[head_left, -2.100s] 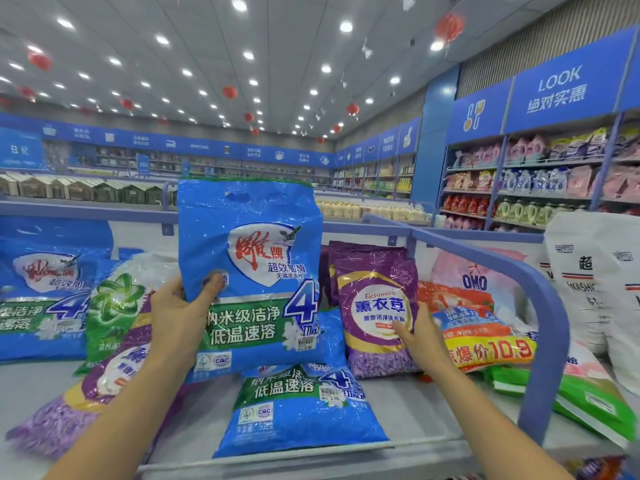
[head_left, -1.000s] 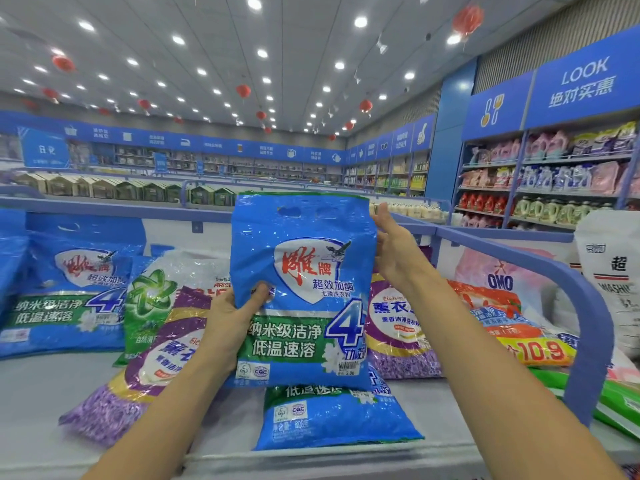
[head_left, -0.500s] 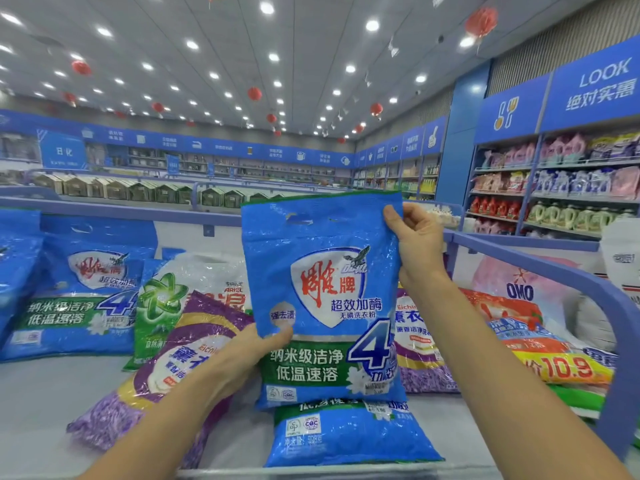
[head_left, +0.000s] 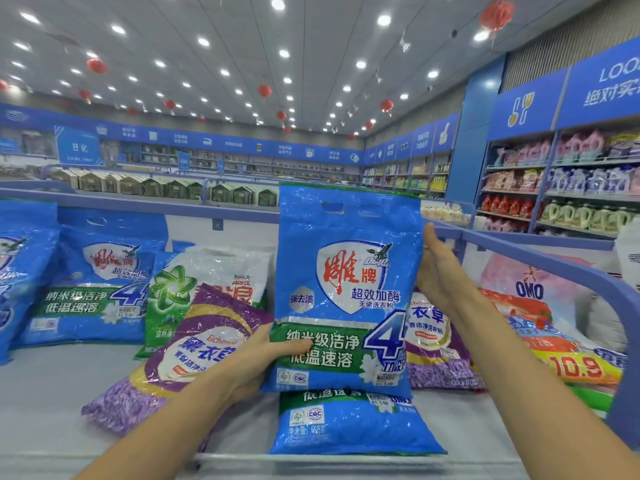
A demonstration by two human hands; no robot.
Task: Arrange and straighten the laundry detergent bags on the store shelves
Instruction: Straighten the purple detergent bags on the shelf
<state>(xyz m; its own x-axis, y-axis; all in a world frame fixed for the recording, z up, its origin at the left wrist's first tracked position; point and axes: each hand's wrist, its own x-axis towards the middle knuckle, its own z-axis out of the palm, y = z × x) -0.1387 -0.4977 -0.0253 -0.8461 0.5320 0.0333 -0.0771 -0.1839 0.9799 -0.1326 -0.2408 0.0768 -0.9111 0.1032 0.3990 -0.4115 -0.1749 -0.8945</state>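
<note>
The grey shelf point(head_left: 52, 393) is carrying all the stock inside a blue rail point(head_left: 571, 268). The blue detergent bag point(head_left: 346, 271) is standing upright at the centre, lifted just above a second blue bag point(head_left: 349, 424) that is lying flat at the front edge. A purple bag point(head_left: 180, 351) is lying tilted to its left, partly covering a green-and-white bag point(head_left: 207, 278). The left hand point(head_left: 263, 358) is gripping the upright bag's lower left corner, thumb across the front and fingers behind. The right hand point(head_left: 440, 271) is pressing flat against the bag's right edge, thumb straight, fingers reaching behind the bag out of sight.
</note>
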